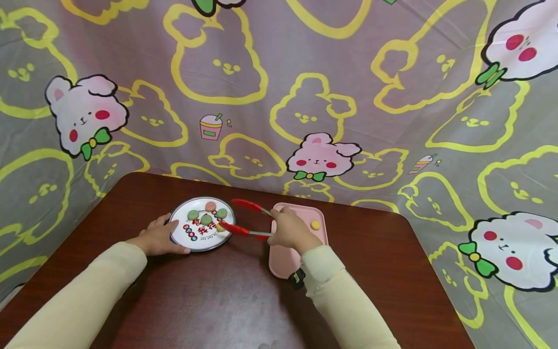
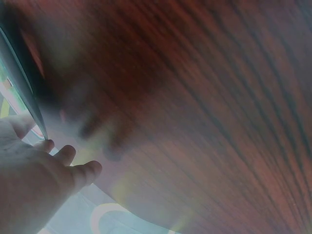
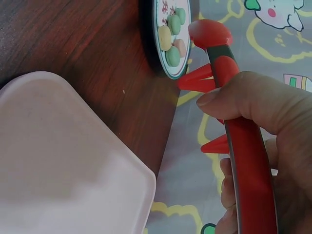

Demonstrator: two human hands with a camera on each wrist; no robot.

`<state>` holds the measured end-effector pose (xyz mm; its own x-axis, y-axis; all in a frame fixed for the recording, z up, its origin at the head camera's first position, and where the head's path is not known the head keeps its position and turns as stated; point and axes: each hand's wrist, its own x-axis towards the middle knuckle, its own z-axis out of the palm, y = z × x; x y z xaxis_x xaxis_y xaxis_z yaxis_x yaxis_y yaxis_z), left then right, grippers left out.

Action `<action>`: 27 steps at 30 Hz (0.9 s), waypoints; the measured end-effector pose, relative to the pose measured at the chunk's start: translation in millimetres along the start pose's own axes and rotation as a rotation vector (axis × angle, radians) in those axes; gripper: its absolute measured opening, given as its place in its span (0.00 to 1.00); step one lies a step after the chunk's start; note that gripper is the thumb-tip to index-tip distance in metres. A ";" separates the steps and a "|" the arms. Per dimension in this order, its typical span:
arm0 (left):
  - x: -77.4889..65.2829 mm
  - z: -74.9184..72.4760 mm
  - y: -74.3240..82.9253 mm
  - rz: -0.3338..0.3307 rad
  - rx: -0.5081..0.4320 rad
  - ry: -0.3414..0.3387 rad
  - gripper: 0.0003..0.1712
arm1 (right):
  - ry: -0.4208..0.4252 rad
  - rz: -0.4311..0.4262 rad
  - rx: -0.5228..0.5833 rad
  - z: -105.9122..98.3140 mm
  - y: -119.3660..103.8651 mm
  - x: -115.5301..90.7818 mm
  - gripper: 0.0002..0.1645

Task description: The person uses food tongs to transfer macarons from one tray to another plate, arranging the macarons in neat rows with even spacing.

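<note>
My left hand (image 1: 159, 236) holds the left rim of a white round plate (image 1: 182, 224) with red lettering and a dark edge. In the left wrist view the fingers (image 2: 66, 155) sit at the plate's rim. On the plate are green macarons (image 1: 206, 220), a pink macaron (image 1: 211, 207) and a yellow macaron (image 1: 220, 227). My right hand (image 1: 291, 229) grips red-tipped metal tongs (image 1: 257, 233), pointed left with their arms spread apart. The lower tong tip overlaps the yellow macaron in the head view. From the right wrist, the tongs (image 3: 248, 165) show nothing between their arms.
A pink rectangular tray (image 1: 282, 261) lies under and beyond the right hand, with one yellow macaron (image 1: 315, 225) on it. A black strap piece (image 1: 297, 278) hangs at the right wrist. Behind the brown wooden table (image 1: 209, 300) hangs a rabbit-print curtain (image 1: 248, 116).
</note>
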<state>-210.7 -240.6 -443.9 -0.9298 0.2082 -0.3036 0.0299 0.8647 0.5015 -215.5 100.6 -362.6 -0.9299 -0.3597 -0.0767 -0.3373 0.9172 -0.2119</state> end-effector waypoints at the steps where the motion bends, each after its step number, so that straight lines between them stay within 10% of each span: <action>1: -0.2 -0.1 0.3 0.000 0.000 0.000 0.69 | 0.005 0.000 0.002 0.3 0.6 -0.8 0.40; 27: 0.5 0.6 -0.4 -0.017 -0.005 -0.006 0.70 | 0.101 -0.008 0.079 -3.9 23.4 -29.6 0.44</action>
<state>-210.9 -240.5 -444.7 -0.9281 0.1962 -0.3164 0.0123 0.8656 0.5006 -196.4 133.4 -361.5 -0.9386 -0.3443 0.0229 -0.3359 0.8966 -0.2887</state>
